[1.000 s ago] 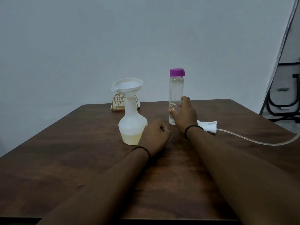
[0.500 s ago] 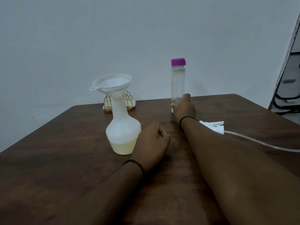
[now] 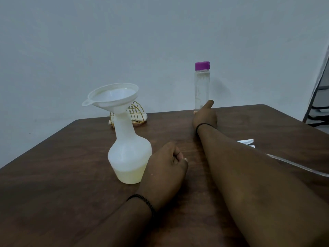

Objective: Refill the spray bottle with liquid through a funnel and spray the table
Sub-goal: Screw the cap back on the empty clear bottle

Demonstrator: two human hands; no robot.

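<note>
A white spray bottle (image 3: 129, 154) without its head stands on the brown table (image 3: 62, 184), with pale yellow liquid in its bottom. A white funnel (image 3: 114, 95) sits tilted in its neck. My left hand (image 3: 165, 166) rests on the table as a fist, touching the bottle's right side and holding nothing. Farther back stands a clear bottle with a purple cap (image 3: 202, 86). My right hand (image 3: 204, 116) grips its base between thumb and fingers. The white spray head (image 3: 247, 141) with its clear tube (image 3: 293, 166) lies at the right, partly hidden by my right forearm.
A gold wire holder with white napkins (image 3: 135, 113) stands at the table's back edge behind the funnel. A dark metal frame (image 3: 318, 104) stands beyond the right edge. A plain wall rises behind the table.
My right hand has slid the clear bottle away, toward the back of the table. My view has moved closer and to the right. My left fist stays beside the spray bottle.
</note>
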